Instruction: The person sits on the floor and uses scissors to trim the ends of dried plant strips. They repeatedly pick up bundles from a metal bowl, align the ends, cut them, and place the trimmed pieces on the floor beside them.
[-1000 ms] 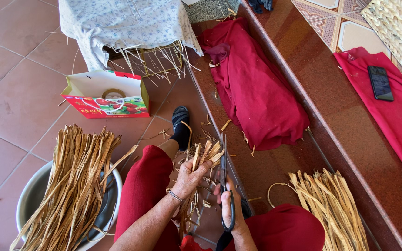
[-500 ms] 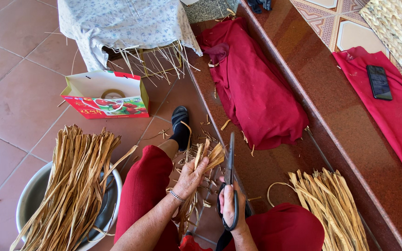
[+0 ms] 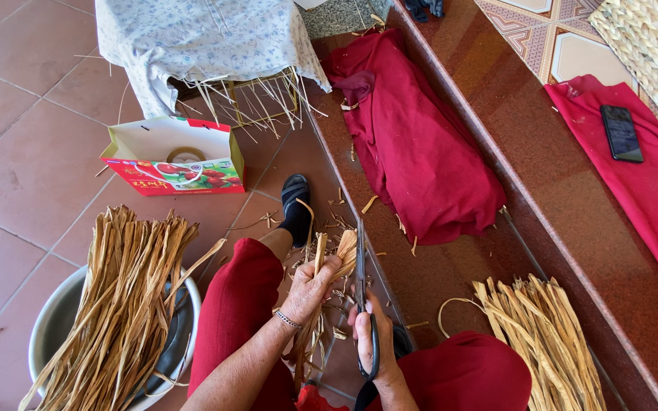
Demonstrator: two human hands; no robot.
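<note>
My left hand point(image 3: 310, 289) grips a small bunch of dried straw strips point(image 3: 330, 251), their ends sticking up past my fingers. My right hand point(image 3: 367, 335) holds a pair of black-handled scissors point(image 3: 361, 274) with the blades upright and closed together, right beside the strip ends. I sit on a step in red trousers, one foot in a black sandal point(image 3: 296, 207) on the tiled floor. Cut straw bits point(image 3: 336, 221) lie scattered around my foot.
A metal basin point(image 3: 55, 327) full of long dried strips point(image 3: 123, 297) stands at my left. A trimmed bundle point(image 3: 542, 335) lies on the step at my right. A red gift bag point(image 3: 173, 156), a cloth-covered stool point(image 3: 199, 38), red cloths point(image 3: 420, 144) and a black phone point(image 3: 621, 132) are nearby.
The scissors swung from a tilted position to nearly upright beside the strip ends. My left hand has gathered the strips into a tighter bunch.
</note>
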